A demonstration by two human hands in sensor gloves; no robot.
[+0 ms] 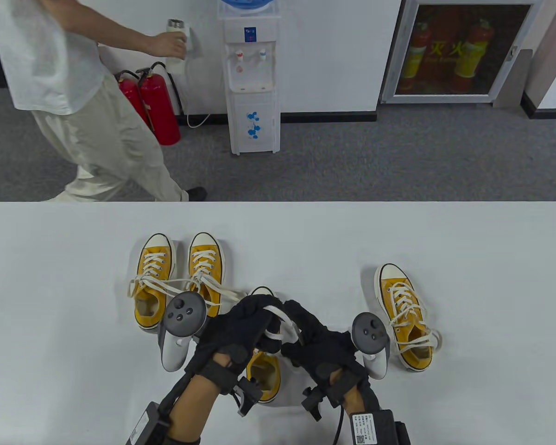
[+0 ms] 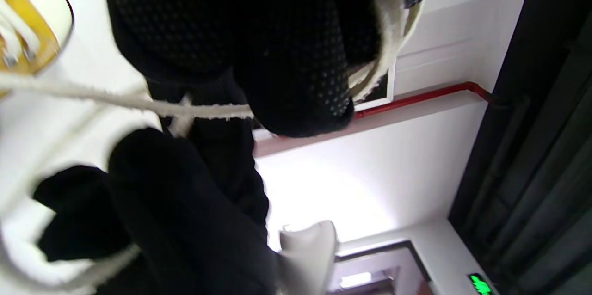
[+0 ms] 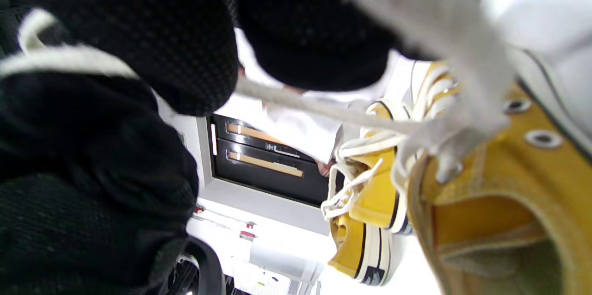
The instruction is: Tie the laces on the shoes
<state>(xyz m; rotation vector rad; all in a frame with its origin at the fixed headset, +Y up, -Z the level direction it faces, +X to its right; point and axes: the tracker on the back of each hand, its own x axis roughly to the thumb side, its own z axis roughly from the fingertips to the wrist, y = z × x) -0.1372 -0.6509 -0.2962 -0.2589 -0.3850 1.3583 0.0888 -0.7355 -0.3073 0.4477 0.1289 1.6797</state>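
Both gloved hands meet over a yellow shoe [image 1: 263, 371] at the near edge of the white table [image 1: 491, 278], covering most of it; only its heel opening and a bit of its white toe cap show in the table view. The left hand [image 1: 234, 331] and the right hand [image 1: 317, 340] have their fingers curled around the shoe's white laces [image 1: 278, 320], which loop between the two gloves. In the left wrist view a lace [image 2: 138, 101] runs taut from the shoe to the black fingers [image 2: 296, 77], and another strand is wrapped over a fingertip at the top. In the right wrist view the lace [image 3: 323, 107] stretches from the shoe's eyelets to the fingers [image 3: 185, 54], which pinch it. A grey tracker sits on the back of each hand.

Left of the hands stands a pair of yellow shoes [image 1: 178, 278], toes pointing away, side by side and touching, with loose laces trailing toward the left hand. A fourth yellow shoe [image 1: 405, 315] lies to the right, apart from the others, its laces tied in a bow.

Beyond the table a person [image 1: 74, 102] in light clothes walks on grey carpet holding a bottle [image 1: 176, 44], near red fire extinguishers [image 1: 153, 109] and a white water dispenser [image 1: 252, 79].
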